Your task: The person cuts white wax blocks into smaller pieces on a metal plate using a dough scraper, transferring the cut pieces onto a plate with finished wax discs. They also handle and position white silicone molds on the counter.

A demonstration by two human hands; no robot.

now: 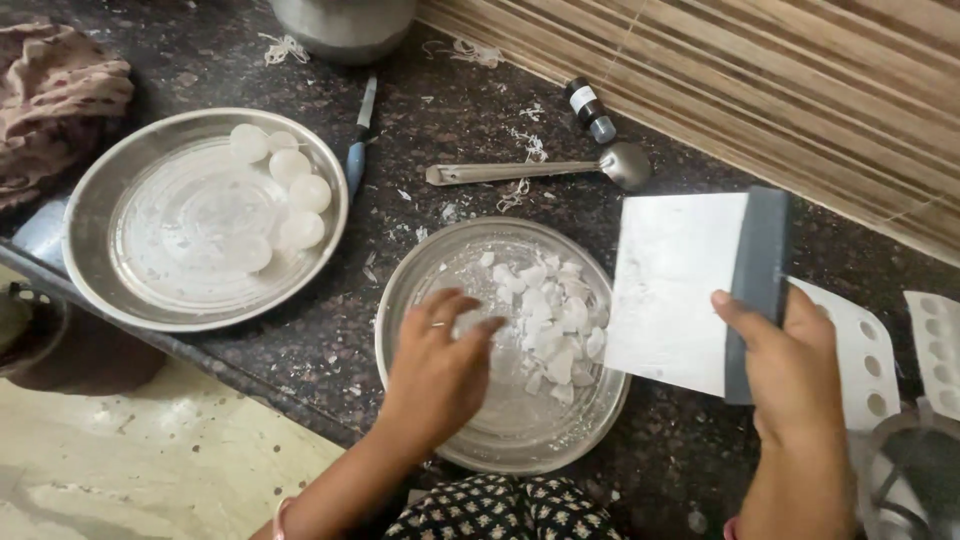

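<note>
A flat metal scraper (672,290) with a dark grey handle strip along one edge is held upright and slightly tilted, its broad pale blade turned toward the camera, just above the right rim of a round steel plate (420,290). The plate is set on the dark speckled counter. A heap of white, waxy broken chunks (550,325) is piled in the plate's right half; the pieces are irregular and overlapping. The plate's near and left portions are left mostly bare and shiny.
</note>
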